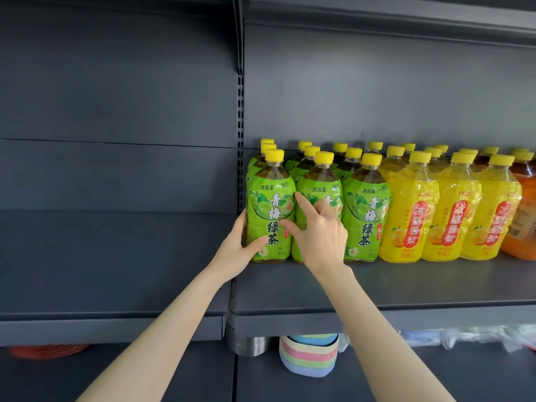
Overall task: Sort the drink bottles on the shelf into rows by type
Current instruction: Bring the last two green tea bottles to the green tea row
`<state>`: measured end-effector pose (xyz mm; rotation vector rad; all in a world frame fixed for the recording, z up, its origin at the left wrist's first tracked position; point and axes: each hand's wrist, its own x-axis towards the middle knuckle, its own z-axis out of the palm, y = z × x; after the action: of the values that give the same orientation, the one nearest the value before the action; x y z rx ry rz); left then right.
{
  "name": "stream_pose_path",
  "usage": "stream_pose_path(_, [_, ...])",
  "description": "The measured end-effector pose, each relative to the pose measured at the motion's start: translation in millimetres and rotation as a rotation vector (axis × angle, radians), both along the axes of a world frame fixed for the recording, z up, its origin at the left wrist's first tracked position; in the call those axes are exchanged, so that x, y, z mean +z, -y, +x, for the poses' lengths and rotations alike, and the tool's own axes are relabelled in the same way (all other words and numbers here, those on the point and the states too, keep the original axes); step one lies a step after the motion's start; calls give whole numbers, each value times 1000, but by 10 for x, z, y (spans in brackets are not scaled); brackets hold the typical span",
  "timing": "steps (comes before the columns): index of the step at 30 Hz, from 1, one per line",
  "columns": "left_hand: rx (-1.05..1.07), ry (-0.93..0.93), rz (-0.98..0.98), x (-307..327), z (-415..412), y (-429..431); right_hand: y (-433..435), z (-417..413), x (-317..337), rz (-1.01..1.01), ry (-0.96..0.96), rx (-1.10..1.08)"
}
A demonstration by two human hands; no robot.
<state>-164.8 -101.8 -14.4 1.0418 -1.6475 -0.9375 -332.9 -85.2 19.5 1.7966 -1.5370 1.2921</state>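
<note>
**Front green tea bottle held at the shelf's left end**

The shelf (406,285) is seen stocked with yellow-capped bottles set in rows running front to back. Three rows of green tea bottles (367,216) are placed at the left, rows of yellow pear drink bottles (410,216) just beside them, and orange-labelled bottles (525,221) at the right edge of the view.

The leftmost front green bottle (271,204) stands upright at the shelf's left end. It is gripped low on its left side by the left hand (236,248), with the thumb laid across the front of the label. The right hand (319,239) is spread, its straight index finger and thumb laid against that bottle's right side and its other fingers loosely bent before the neighbouring green bottle (319,181).

Below the shelf, a stack of pastel bowls (309,355) is seen beside a metal container (252,345).
</note>
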Motion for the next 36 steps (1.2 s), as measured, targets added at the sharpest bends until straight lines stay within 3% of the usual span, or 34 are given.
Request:
stream_pose_path(2, [11, 17, 5, -5, 12, 19, 11, -42, -58, -105, -5, -39])
stream_pose_path(8, [-32, 53, 33, 102, -39, 90, 113, -149, -109, -30, -68, -20])
stream_pose_path(24, [-49, 53, 76, 114, 3, 246, 276, -205, -185, -79, -76, -6])
stream_pose_path(36, [48, 145, -25, 26, -83, 121, 221, -358, -169, -49, -41, 86])
